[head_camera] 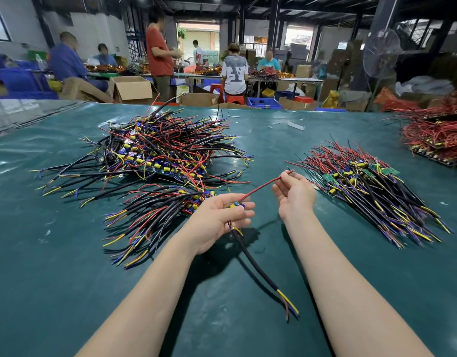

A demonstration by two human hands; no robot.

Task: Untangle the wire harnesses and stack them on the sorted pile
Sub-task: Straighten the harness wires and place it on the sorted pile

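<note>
Black harness cable nearward, red lead far-right

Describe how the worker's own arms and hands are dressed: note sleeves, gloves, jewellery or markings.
The left hand and right hand are bare: no gloves, no rings on the fingers in view. The left forearm and right forearm are uncovered down to the picture's lower edge, so no sleeve shows. Neither wrist carries a watch or band; no markings visible.
</note>
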